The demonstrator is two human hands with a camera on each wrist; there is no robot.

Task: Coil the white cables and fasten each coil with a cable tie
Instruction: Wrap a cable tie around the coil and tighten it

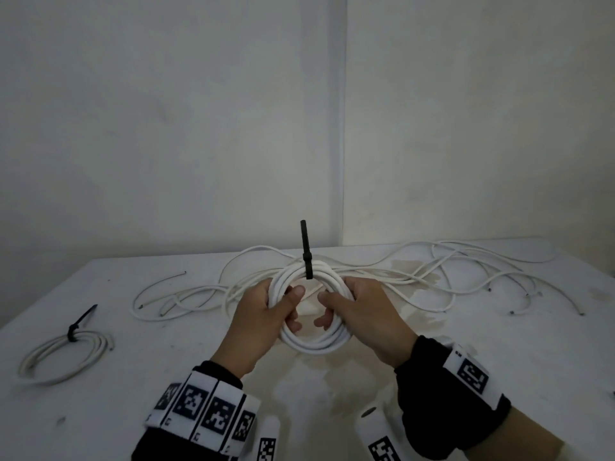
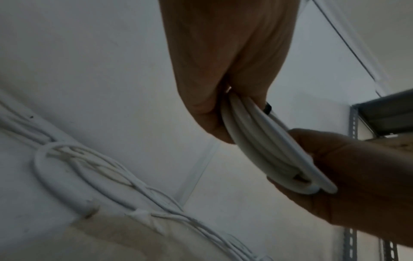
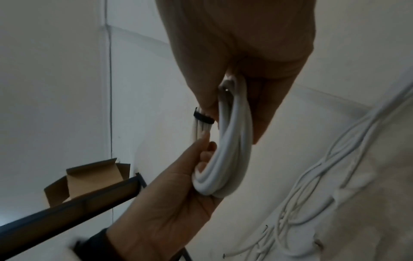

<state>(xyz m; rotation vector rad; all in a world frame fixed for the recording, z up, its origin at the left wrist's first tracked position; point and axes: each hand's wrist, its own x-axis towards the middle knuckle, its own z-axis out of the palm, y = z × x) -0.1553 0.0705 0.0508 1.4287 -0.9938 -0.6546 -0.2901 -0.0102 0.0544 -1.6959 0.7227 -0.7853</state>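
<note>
Fingers (image 1: 294, 324) of the left hand (image 1: 269, 314) and right hand (image 1: 357, 312) curl round opposite sides of the held coil (image 1: 312, 344), raised above the bench (image 1: 466, 377) centre, its black cable tie (image 1: 306, 251) upright at the far side. Outstanding, by judgement: the loose cables (image 1: 466, 271) along the far edge. Done: one tied coil (image 1: 63, 356) by the left edge.

black sleeves (image 1: 429, 387); white wristbands (image 1: 206, 407), square black-and-white markers
</note>
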